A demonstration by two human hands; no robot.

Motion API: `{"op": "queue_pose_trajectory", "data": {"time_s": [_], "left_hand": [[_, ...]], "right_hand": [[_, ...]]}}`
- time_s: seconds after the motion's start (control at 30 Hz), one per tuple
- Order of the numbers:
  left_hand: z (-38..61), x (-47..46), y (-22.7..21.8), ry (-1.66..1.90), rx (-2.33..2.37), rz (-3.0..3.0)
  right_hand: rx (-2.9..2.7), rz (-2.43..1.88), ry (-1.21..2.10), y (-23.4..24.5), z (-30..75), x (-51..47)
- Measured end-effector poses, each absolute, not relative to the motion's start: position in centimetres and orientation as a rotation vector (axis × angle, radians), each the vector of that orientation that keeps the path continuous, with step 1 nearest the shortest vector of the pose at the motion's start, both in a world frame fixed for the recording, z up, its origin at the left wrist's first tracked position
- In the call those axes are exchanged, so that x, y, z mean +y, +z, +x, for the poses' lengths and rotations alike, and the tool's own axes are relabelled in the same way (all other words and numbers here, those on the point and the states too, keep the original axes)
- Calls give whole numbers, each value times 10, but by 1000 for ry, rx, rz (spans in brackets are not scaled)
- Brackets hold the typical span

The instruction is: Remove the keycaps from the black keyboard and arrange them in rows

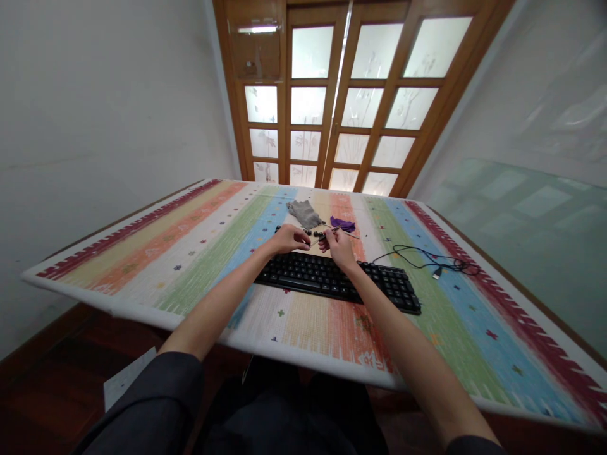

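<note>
Keyboard of black plastic [308,273] lies near, most keys apparently left in place; small black pieces [317,234] sit loose beyond. My right hand [337,245] pinches a slim dark tool [337,229]; my left hand [288,239] curls narrowly, contents unclear.

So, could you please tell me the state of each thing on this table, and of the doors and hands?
Keyboard: lying keys up, partly hidden by the right arm
Cable: loosely looped
Plug: lying free, not plugged in
Grey cloth: rumpled
Purple cloth: bunched up
Tablecloth: spread out
Doors: thin bright gap between them
Left hand: fingers curled
Right hand: fingers bent
</note>
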State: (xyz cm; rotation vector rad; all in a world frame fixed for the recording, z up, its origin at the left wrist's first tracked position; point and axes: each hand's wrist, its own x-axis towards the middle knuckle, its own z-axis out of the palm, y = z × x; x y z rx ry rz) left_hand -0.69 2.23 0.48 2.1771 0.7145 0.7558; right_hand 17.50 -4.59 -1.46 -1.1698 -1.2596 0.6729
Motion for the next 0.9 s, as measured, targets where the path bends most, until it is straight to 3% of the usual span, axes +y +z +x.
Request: {"op": "queue_pose_trajectory", "data": {"time_s": [0.33,0.63,0.9], "left_hand": [[-12,50,15,873,838,2399],[-1,63,-2,506,1033,2734],[-2,71,-6,460,1056,2782]], "right_hand": [[-1253,-1282,588,-12,176,-48],[-1300,-1250,574,-9,181,-55],[-1305,-1275,525,-8,185,-59]]}}
